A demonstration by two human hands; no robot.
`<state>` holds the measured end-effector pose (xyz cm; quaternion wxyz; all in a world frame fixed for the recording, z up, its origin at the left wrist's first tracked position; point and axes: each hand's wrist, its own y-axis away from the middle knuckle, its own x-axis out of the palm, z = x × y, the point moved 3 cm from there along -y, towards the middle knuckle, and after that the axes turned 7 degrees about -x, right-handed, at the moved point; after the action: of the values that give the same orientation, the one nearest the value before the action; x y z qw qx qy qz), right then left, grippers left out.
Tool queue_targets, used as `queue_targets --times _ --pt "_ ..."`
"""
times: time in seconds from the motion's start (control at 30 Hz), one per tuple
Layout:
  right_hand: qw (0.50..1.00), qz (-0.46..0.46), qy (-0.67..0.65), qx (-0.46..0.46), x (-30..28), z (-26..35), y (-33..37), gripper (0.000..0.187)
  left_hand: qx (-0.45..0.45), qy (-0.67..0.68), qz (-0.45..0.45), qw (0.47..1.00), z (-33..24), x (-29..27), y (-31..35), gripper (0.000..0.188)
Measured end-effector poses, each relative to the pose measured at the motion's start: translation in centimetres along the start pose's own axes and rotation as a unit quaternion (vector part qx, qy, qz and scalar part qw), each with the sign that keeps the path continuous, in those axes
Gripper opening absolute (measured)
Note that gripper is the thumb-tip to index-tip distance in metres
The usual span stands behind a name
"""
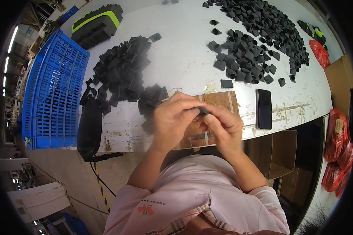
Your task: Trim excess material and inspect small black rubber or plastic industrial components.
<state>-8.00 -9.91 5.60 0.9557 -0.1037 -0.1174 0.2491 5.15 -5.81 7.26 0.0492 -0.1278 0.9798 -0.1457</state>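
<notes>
Both my hands meet over a brown board (225,100) at the table's near edge. Between the fingertips is a small black fabric piece (202,111), mostly covered by the fingers. My left hand (174,119) pinches its left side with thumb and forefinger. My right hand (223,123) pinches it from the right. To the left, a heap of flat black pieces (123,68) reaches almost to my left hand. Beyond my right hand lies a large heap of black pieces (243,55), many of them rolled into short open tubes.
A blue plastic crate (55,90) stands at the left edge, with a black pouch (90,129) beside it. Farther back is a black stack with a yellow-green band (98,17). A phone (264,109) lies right of the board. Red plastic bags (335,137) hang at the right.
</notes>
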Motion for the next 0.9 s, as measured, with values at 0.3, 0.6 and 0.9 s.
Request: queue_targets --times 0.3,0.6,0.9 --pt "0.946 -0.015 -0.254 0.203 -0.9 -0.8 -0.4 0.012 -0.039 0.091 -0.016 0.995 1.2 0.3 0.4 0.015" --pt "0.978 0.009 -0.165 0.124 -1.6 0.6 -0.6 0.014 -0.049 -0.010 0.004 0.999 1.5 0.6 1.4 0.019" --pt "0.937 0.064 0.279 -0.198 0.0 3.3 -1.4 0.022 0.006 0.000 -0.057 0.998 -0.4 0.5 0.6 0.019"
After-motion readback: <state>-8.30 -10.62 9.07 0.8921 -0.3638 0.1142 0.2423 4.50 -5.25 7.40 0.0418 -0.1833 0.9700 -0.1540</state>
